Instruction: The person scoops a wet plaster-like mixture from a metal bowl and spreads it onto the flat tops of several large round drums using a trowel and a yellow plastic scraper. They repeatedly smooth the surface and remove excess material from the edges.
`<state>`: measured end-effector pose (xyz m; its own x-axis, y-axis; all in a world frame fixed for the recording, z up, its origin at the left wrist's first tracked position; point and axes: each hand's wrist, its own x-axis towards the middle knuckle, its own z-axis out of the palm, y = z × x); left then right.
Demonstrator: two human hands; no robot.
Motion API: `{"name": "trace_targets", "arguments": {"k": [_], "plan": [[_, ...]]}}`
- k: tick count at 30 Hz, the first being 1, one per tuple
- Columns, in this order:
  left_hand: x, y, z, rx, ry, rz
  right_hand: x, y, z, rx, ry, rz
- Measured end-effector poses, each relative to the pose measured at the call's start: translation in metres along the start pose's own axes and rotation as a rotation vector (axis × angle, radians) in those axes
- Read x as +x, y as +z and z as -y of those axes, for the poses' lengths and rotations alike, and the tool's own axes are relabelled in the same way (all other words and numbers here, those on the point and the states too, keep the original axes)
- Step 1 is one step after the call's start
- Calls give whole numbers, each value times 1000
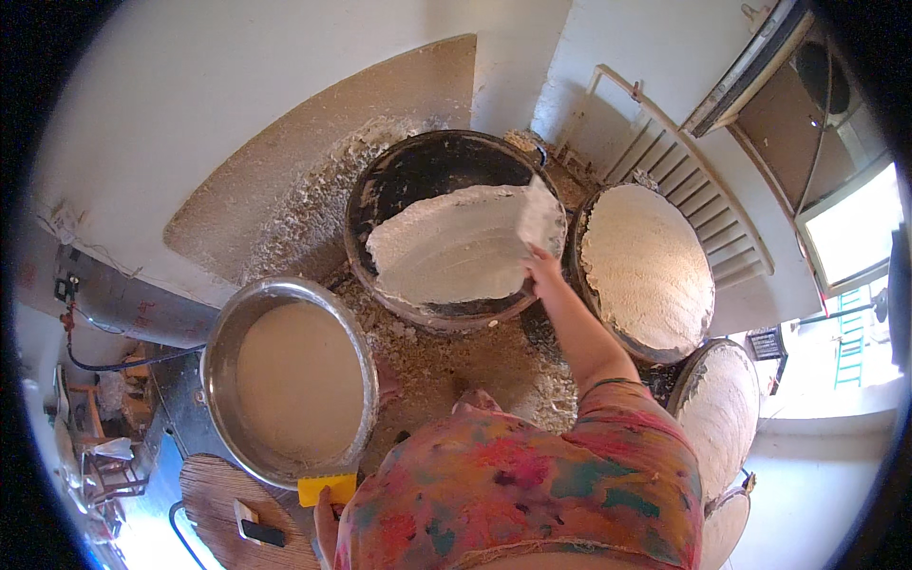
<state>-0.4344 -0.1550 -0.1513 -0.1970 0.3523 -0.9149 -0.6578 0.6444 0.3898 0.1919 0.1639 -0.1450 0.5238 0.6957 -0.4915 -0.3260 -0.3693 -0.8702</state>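
My right hand (543,271), closed, grips a flat scraper (540,215) coated in pale paste. The scraper is over the right side of a large round black pan (427,171). A thick layer of pale paste (451,242) covers the middle and lower part of that pan, leaving its far part dark and bare. At the lower left, my left hand (326,518) is closed on a yellow scraper (325,489), partly hidden by my clothing. Just beyond it is a wide metal basin (217,380) holding smooth beige liquid (299,380).
To the right stand more round vessels filled with pale paste (646,266), (722,413) beside a white radiator (689,176). A round wooden stool (209,494) bears a dark phone-like object (262,533). Splattered paste crusts the wall (313,209); a hose (123,366) reaches the basin.
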Motion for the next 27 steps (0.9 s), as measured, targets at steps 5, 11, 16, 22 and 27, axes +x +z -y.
{"name": "trace_targets", "arguments": {"k": [5, 11, 16, 22, 27], "plan": [[3, 0, 4, -18, 8, 1, -31, 112, -25, -636, -168, 475], [4, 4, 4, -57, 35, 16, -37, 151, -4, -1096, -404, 517], [-3, 9, 4, -82, 60, 16, 13, 79, 36, -727, -148, -97], [-6, 13, 1, -73, 21, -16, 45, -46, 31, -1149, -317, -164], [1, 16, -2, -68, 0, -14, 33, 37, 6, 60, 19, 148]]}}
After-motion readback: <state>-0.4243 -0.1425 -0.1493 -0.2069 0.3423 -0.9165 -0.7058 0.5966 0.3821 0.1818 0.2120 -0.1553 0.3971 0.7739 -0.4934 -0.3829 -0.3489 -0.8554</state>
